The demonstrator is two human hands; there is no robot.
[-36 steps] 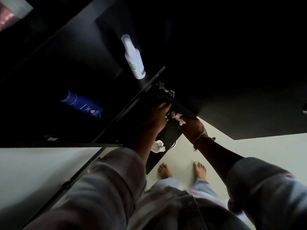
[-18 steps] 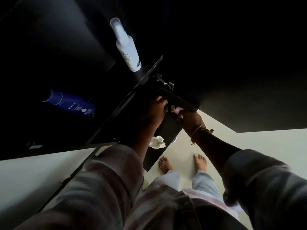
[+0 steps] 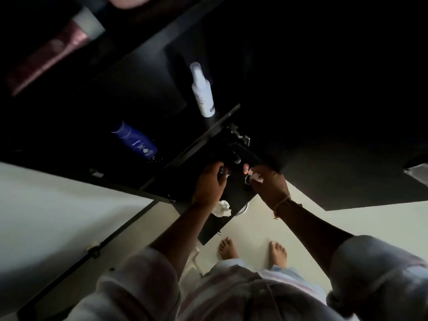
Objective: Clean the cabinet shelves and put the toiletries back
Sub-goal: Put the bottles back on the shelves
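While the left hand (image 3: 209, 183) curls round a shiny object (image 3: 223, 173) on the dark shelf (image 3: 183, 181), the right hand (image 3: 269, 185) pinches a pink item (image 3: 256, 179) — crumpled tissue (image 3: 222, 208) just below.

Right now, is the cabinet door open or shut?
Open: the white spray bottle and blue bottle inside show, and the door hinge is exposed.

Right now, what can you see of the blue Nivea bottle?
The blue Nivea bottle is dark blue, seemingly glossy plastic, with a rounded shoulder and a same-coloured cap. White NIVEA lettering and a small white mark show on its front. It seems to stand on the dark cabinet shelf, apart from the white spray bottle. Neither the left hand nor the right hand touches it.
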